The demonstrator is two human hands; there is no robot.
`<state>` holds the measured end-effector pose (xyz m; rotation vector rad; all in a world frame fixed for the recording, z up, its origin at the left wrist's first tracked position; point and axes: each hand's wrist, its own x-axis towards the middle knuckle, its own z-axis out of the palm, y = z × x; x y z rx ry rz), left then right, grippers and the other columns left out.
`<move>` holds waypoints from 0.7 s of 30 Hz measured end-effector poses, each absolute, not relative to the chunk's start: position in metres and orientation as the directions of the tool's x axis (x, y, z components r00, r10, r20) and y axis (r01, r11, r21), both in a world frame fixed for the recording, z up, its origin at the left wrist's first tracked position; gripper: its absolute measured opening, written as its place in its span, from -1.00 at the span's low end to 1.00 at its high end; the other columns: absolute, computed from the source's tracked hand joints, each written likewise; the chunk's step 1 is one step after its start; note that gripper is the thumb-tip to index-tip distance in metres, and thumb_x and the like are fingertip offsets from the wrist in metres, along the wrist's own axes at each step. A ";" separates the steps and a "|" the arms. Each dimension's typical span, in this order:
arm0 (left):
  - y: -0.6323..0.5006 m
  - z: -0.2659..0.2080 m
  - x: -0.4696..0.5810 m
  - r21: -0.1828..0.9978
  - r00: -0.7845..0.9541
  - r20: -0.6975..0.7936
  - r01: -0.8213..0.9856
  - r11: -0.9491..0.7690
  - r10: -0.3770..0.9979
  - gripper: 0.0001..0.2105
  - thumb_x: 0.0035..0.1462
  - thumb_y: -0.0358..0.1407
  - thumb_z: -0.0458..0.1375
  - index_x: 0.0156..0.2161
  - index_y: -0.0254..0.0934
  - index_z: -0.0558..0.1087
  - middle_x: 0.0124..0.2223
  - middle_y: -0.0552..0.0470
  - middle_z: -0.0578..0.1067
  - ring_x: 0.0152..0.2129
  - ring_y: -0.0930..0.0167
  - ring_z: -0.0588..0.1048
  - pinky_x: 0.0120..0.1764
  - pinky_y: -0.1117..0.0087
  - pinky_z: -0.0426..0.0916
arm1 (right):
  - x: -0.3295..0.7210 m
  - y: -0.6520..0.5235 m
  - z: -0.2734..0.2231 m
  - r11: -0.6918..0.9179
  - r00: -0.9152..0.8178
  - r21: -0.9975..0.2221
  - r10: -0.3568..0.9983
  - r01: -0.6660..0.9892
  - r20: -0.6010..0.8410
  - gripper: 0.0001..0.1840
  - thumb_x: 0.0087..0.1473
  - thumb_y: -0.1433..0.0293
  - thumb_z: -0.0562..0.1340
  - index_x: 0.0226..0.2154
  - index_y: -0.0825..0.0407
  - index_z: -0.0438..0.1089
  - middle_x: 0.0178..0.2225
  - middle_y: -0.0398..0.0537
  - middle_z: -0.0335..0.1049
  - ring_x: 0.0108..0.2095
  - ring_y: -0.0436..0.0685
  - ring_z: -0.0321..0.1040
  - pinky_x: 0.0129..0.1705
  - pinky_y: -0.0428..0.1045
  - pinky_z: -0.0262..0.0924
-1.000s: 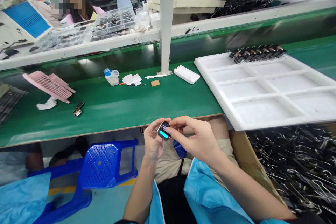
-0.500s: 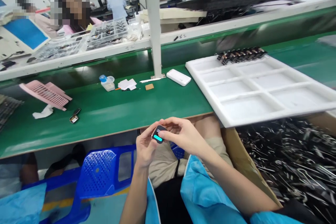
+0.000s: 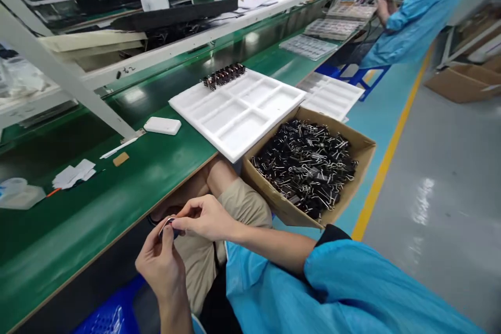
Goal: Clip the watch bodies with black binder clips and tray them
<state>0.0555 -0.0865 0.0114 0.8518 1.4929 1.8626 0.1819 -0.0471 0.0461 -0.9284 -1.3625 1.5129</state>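
My left hand [image 3: 161, 261] grips a small smartwatch-like device [image 3: 169, 223] between thumb and fingers, just off the front edge of the green bench and above my lap. The device is tilted nearly edge-on, so its rim shows and its screen cannot be made out. My right hand [image 3: 207, 216] is closed on the device's right side, thumb and index finger pinching it. Fingers cover much of the device.
A cardboard box [image 3: 362, 175] of black binder clips stands at my right. A white foam tray [image 3: 219, 138] lies on the green bench [image 3: 117, 201], a row of binder clips [image 3: 224, 76] at its back edge. A white case [image 3: 162, 125] and paper slips [image 3: 74, 173] lie left.
The view has swung right, bringing the whole box of clips and a co-worker in blue into sight. The device has turned from its lit screen facing me to nearly edge-on.
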 end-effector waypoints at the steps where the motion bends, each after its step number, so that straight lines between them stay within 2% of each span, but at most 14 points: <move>1: -0.086 0.010 0.062 0.986 -0.597 0.114 -0.027 -0.162 0.794 -0.74 0.06 -0.17 0.50 -0.20 -0.28 0.69 -0.26 0.03 0.70 -0.34 0.40 0.64 -0.24 0.45 0.57 | 0.195 -0.048 0.048 0.037 -0.329 -0.999 0.943 -0.030 0.045 -0.54 0.24 -0.11 0.35 -0.34 -0.07 0.60 -0.42 -0.28 0.64 -0.36 0.10 0.64 -0.32 -0.08 0.54; 3: -0.081 0.008 0.072 0.993 -0.550 0.109 0.027 -0.113 0.828 -0.74 0.09 -0.16 0.47 -0.19 -0.30 0.68 -0.26 0.01 0.70 -0.35 0.40 0.64 -0.25 0.44 0.58 | 0.230 -0.044 0.052 0.131 -0.300 -0.979 0.951 0.159 0.078 -0.65 0.33 0.03 0.32 -0.30 -0.09 0.63 -0.34 -0.28 0.67 -0.30 0.08 0.64 -0.24 -0.09 0.52; 5: -0.073 0.008 0.076 0.996 -0.500 0.091 0.048 -0.077 0.861 -0.72 0.12 -0.14 0.46 -0.17 -0.32 0.67 -0.27 0.00 0.69 -0.41 0.41 0.63 -0.31 0.43 0.58 | 0.278 -0.032 0.050 0.122 -0.204 -0.936 0.977 0.330 0.055 -0.76 0.31 0.17 0.34 -0.30 -0.06 0.63 -0.28 -0.21 0.67 -0.26 0.10 0.61 -0.15 -0.07 0.47; 8: -0.056 0.009 0.071 0.998 -0.432 0.064 0.044 -0.050 0.900 -0.70 0.12 -0.13 0.45 -0.16 -0.33 0.65 -0.32 0.01 0.68 -0.53 0.44 0.59 -0.41 0.43 0.55 | 0.363 0.001 0.031 -0.128 0.139 -0.788 0.989 0.603 -0.054 -0.74 0.37 0.28 0.23 -0.23 0.05 0.60 -0.22 -0.01 0.66 -0.18 0.16 0.57 -0.06 -0.01 0.39; 10: -0.041 0.009 0.064 0.998 -0.403 0.063 0.050 -0.047 0.913 -0.70 0.11 -0.13 0.46 -0.18 -0.34 0.65 -0.35 0.01 0.67 -0.57 0.44 0.56 -0.45 0.43 0.53 | 0.408 0.027 0.008 -0.275 0.259 -0.695 0.957 0.664 -0.131 -0.77 0.34 0.36 0.23 -0.18 0.12 0.59 -0.19 0.13 0.65 -0.13 0.22 0.55 -0.01 0.02 0.34; 12: -0.023 0.010 0.057 0.997 -0.405 0.074 0.057 -0.056 0.911 -0.70 0.10 -0.13 0.47 -0.20 -0.34 0.65 -0.36 0.00 0.67 -0.58 0.45 0.56 -0.47 0.44 0.51 | 0.431 0.050 -0.017 -0.341 0.267 -0.633 0.940 0.696 -0.212 -0.84 0.25 0.40 0.30 -0.23 0.14 0.59 -0.19 0.17 0.65 -0.09 0.24 0.55 0.01 0.01 0.32; 15: 0.006 0.012 0.048 0.999 -0.408 0.051 0.036 -0.040 0.912 -0.66 0.06 -0.10 0.48 -0.21 -0.34 0.65 -0.37 -0.01 0.66 -0.60 0.46 0.53 -0.52 0.47 0.46 | 0.423 0.078 -0.045 -0.332 0.190 -0.606 0.939 0.723 -0.287 -0.92 0.12 0.43 0.38 -0.33 0.12 0.60 -0.18 0.21 0.65 -0.06 0.29 0.58 0.00 -0.01 0.34; 18: 0.034 0.014 0.035 0.999 -0.397 -0.045 -0.012 0.043 0.917 -0.56 -0.02 0.00 0.51 -0.23 -0.36 0.65 -0.43 -0.03 0.63 -0.65 0.47 0.48 -0.60 0.47 0.38 | 0.396 0.093 -0.055 -0.278 0.115 -0.606 0.949 0.746 -0.293 -0.92 0.02 0.49 0.33 -0.44 0.03 0.57 -0.22 0.24 0.67 -0.09 0.38 0.63 -0.07 0.03 0.41; 21: 0.058 0.014 0.014 0.991 -0.414 -0.135 -0.054 0.124 0.900 -0.48 -0.10 0.08 0.52 -0.25 -0.37 0.65 -0.51 -0.01 0.57 -0.67 0.46 0.45 -0.61 0.46 0.35 | 0.388 0.100 -0.061 -0.214 0.087 -0.591 0.968 0.778 -0.235 -0.87 -0.04 0.38 0.32 -0.57 -0.11 0.49 -0.37 0.21 0.65 -0.19 0.55 0.65 -0.22 0.18 0.48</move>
